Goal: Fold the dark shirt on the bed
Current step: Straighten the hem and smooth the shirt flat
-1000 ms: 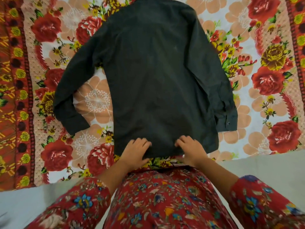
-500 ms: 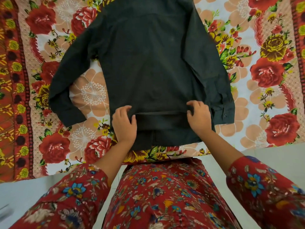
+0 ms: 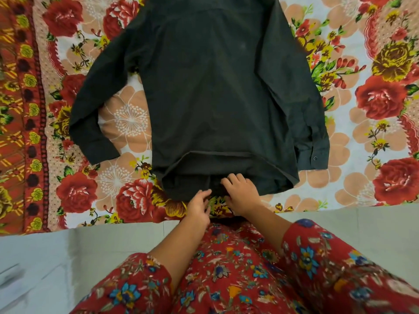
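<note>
You have the dark shirt (image 3: 217, 91) lying back-up on the flowered bedspread (image 3: 374, 98), both sleeves spread out to the sides, and you are working at the near hem, where the top layer sits back from the under layer. Your left hand (image 3: 199, 208) rests at the hem's edge with fingers loosely apart, pinching nothing that shows; your right hand (image 3: 241, 192) lies flat on the lower layer, fingers spread, gripping nothing. This looks like squaring the hem before any fold. Next, you likely need to bring one sleeve across the back.
</note>
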